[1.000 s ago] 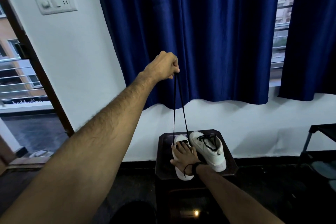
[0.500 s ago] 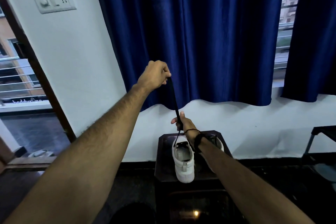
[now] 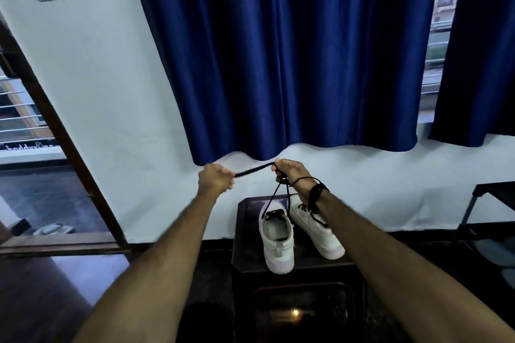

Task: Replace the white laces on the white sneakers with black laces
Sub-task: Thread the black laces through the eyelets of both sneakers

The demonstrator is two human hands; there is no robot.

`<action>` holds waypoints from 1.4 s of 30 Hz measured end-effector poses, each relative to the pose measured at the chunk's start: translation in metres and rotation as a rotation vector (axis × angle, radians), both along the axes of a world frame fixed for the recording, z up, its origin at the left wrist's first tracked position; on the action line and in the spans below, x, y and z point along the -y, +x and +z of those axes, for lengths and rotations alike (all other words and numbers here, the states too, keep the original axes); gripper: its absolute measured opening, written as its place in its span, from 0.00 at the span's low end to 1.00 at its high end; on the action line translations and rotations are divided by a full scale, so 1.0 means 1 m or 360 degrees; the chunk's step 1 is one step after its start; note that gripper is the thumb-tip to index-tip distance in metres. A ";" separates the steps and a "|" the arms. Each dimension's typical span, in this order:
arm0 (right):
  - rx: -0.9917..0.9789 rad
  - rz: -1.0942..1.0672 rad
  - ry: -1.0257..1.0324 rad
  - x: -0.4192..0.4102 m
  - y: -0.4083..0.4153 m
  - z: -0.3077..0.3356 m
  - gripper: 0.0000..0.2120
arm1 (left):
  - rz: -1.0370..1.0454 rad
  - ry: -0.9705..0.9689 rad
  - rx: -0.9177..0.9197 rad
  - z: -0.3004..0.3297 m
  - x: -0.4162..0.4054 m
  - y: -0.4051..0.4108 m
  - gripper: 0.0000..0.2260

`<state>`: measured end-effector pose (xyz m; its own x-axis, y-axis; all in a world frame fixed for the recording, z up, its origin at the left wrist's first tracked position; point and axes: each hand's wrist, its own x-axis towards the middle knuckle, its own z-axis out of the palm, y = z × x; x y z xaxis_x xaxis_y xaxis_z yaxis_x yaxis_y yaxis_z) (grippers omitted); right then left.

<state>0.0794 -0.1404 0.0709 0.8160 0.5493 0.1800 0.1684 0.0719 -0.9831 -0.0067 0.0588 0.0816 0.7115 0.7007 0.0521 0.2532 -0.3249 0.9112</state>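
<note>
Two white sneakers stand on a small dark table (image 3: pixel 245 253). The left sneaker (image 3: pixel 277 242) has a black lace (image 3: pixel 252 170) threaded at its toe end, and both strands rise from it to my right hand (image 3: pixel 289 172), which pinches them above the shoe. From there the lace runs left to my left hand (image 3: pixel 216 179), which grips its ends in a fist. The right sneaker (image 3: pixel 317 231) carries a black lace over its tongue and is partly hidden behind my right forearm.
A blue curtain (image 3: pixel 292 50) hangs on the white wall behind the table. An open doorway with a dark wooden frame (image 3: pixel 64 142) lies to the left. A dark metal stand (image 3: pixel 490 203) is at the right edge. The floor is dark.
My left hand came down from high above the shoe to table-side height. My right hand left the sneaker, rose and took hold of the lace strands; the lace now runs sideways between the hands.
</note>
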 end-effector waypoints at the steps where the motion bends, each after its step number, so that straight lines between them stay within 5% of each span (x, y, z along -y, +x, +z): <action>1: 0.0067 -0.0028 -0.0074 0.000 0.001 0.000 0.15 | -0.0005 0.0140 -0.0230 -0.011 0.002 0.001 0.03; 2: 0.0149 -0.0045 -0.0160 0.000 0.001 0.000 0.15 | -0.0039 0.0284 -0.0390 -0.017 0.008 0.002 0.07; 4: 0.0310 -0.0052 -0.0345 0.000 0.001 0.004 0.16 | -0.0184 0.0381 -0.0203 -0.016 0.028 0.004 0.17; 7: 0.0601 -0.0038 -0.0650 -0.004 0.000 0.014 0.16 | -0.0561 -0.0219 0.0351 -0.001 0.060 0.013 0.16; 11: 0.0767 -0.0065 -0.0798 -0.006 0.002 0.019 0.14 | -0.0757 -0.0986 0.0371 -0.018 0.087 0.022 0.31; 16: 0.0904 -0.0129 -0.0854 -0.001 0.009 0.013 0.09 | -0.0948 -0.1129 0.0366 -0.044 0.088 0.025 0.29; 24: 0.0757 -0.0390 -0.0559 0.006 0.019 -0.007 0.05 | -0.0663 -0.0629 0.0254 -0.055 0.081 0.018 0.10; 35: 0.0969 -0.0596 -0.0683 0.022 0.010 -0.052 0.12 | -0.0549 0.1166 -0.0565 -0.011 0.073 0.024 0.06; 39: 0.0977 -0.0710 -0.0815 0.016 -0.007 -0.081 0.13 | -0.0573 0.1073 -0.0571 -0.009 0.082 0.030 0.04; 42: 0.0706 -0.0764 -0.0662 0.003 -0.020 -0.093 0.06 | -0.0622 0.0773 -0.0474 -0.015 0.084 0.034 0.01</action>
<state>0.0591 -0.1435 -0.0222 0.8817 0.2474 0.4018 0.4718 -0.4692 -0.7465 0.0273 -0.0257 0.0664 0.9399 0.3364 0.0583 0.2512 -0.7972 0.5490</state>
